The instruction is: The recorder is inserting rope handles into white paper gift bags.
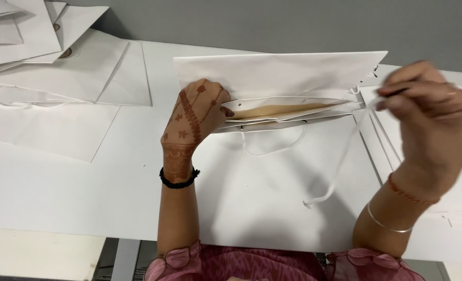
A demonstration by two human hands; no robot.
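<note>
Nearest to me, two pink sleeves frame the bottom edge, and both forearms reach away over a white tabletop [43,192].

My left hand [192,117], patterned with reddish-brown henna and wearing a black band at the wrist, rests on a white paper bag [262,187] that lies flat in front of me. Its grip is curled closed on the bag's open mouth at the left corner, fingertips tucked inside, holding the top layer up so the tan lining shows.

My right hand [431,117] is raised at the bag's right end — slightly blurred. Its thumb and fingers are pressed together, pinching a thin white cord [345,151]. The cord runs from the pinch down across the bag to a loose end lying on the paper.

On progress, as I judge it: one cord handle [275,151] already loops out from the mouth onto the near face, so that side looks finished. The cord in my right hand appears to meet the mouth near the right corner — whether it has passed through a hole there I cannot tell. Its free end is not yet fixed anywhere, so the second handle looks unfinished.

Beyond the right hand, a few more flat white sheets [449,192] lie partly under my arm. Farther off at the upper left, a heap of flat bags [69,67] overlaps on the tabletop, against a grey wall [293,23].
</note>
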